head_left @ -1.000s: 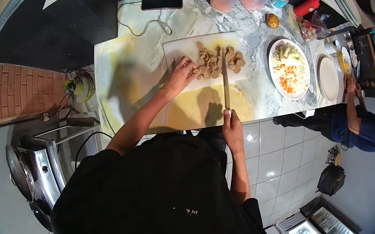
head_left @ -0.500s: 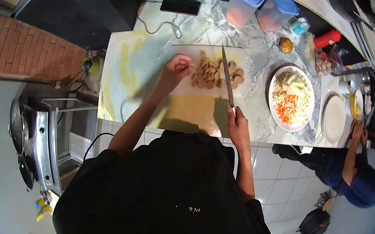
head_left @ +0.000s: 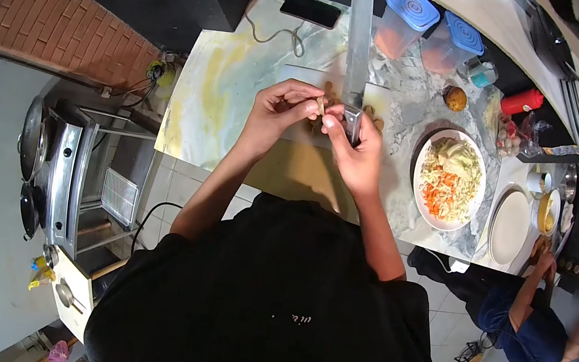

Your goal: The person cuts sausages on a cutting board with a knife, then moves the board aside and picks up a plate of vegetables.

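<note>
My left hand (head_left: pixel 275 113) pinches a small tan slice (head_left: pixel 321 105) between thumb and fingertips above the cutting board (head_left: pixel 299 73). The handle of a large knife (head_left: pixel 359 38) is in my right hand (head_left: pixel 358 160), its broad blade pointing up and away from me. The right thumb and fingertip reach to the same slice, right beside the left fingertips. More tan round slices (head_left: pixel 376 121) lie on the whitish board, partly hidden under both hands and the knife.
To the right stands a plate (head_left: pixel 487 158) of shredded cabbage and carrot. Behind are blue-lidded containers (head_left: pixel 398 36), a phone (head_left: pixel 310 10) with a cable, a brown round item (head_left: pixel 455 98) and a red bottle (head_left: pixel 522 102). A person (head_left: pixel 526 325) works at far right near another plate (head_left: pixel 510 227).
Both hands have come together over the board. The knife has risen off the board and swung blade-up. The left hand now shows a slice in its pinch. The view has shifted and turned slightly.
</note>
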The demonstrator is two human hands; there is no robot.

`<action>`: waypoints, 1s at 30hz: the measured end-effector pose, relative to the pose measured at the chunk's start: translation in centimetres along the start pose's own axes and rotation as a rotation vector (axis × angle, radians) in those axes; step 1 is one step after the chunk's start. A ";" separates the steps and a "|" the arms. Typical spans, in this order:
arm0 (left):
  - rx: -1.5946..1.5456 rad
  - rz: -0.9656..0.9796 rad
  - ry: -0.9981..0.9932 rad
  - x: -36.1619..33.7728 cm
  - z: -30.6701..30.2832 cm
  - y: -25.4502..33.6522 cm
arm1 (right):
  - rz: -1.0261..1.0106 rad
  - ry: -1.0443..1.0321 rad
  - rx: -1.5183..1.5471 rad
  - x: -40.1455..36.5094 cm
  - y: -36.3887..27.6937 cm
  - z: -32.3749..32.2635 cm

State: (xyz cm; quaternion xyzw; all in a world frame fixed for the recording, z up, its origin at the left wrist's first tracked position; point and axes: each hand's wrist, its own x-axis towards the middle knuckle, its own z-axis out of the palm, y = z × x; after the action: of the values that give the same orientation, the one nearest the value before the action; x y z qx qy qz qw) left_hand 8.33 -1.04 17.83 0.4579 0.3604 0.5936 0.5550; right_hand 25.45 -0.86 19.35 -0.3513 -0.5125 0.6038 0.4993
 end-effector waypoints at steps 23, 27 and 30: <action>0.703 -0.132 -0.140 1.4 -5.6 -12.0 | 0.177 0.316 -0.844 -6.0 7.3 -8.8; 0.846 -0.126 0.022 1.4 -7.5 -12.6 | 0.234 0.337 -1.081 -6.5 8.8 -14.3; 0.930 -0.123 0.151 -0.2 -9.2 -14.0 | 0.242 0.352 -1.194 -6.2 10.7 -16.0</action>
State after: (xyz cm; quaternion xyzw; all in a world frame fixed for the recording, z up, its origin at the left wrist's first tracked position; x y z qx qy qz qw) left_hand 4.25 1.21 1.76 0.5912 0.6539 0.3668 0.2973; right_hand 39.45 -2.28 4.81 -0.7190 -0.6277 0.1991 0.2222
